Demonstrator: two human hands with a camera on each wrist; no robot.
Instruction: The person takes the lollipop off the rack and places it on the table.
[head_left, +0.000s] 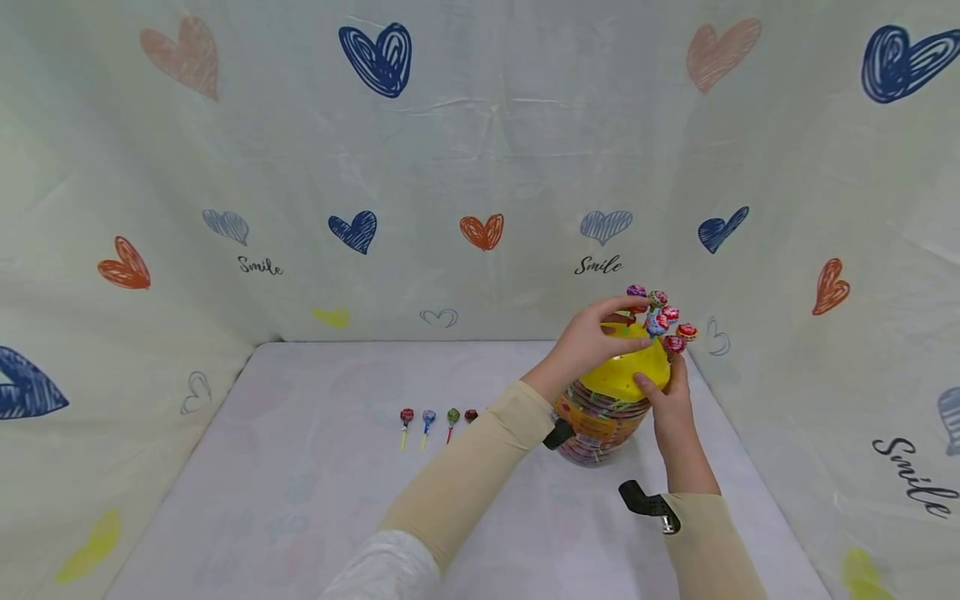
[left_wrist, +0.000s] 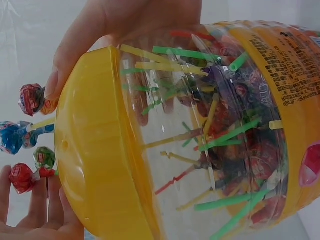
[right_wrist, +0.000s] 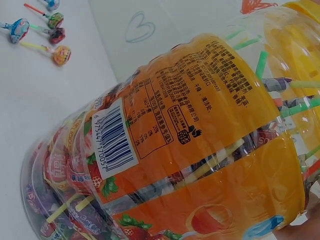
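Note:
A large clear jar [head_left: 596, 425] with a yellow lid [head_left: 630, 371] is held tilted over the right part of the table. Lollipop sticks show through its wall [left_wrist: 205, 150], and an orange label [right_wrist: 200, 110] wraps it. Several lollipops [head_left: 656, 323] stand on top of the lid, their sticks partly hidden. My right hand [head_left: 671, 408] grips the jar's right side at the lid, thumb on the yellow plastic. My left hand [head_left: 592, 342] reaches over the lid with extended fingers and thumb apart, touching the lollipops; a red lollipop [left_wrist: 22, 177] lies against its fingers.
Lollipops lie in a row on the white table: a red one [head_left: 407, 414], a blue one [head_left: 428, 416], a green one [head_left: 453, 415], and others partly behind my left sleeve [head_left: 472, 458]. A curtain [head_left: 480, 167] with printed hearts surrounds the table.

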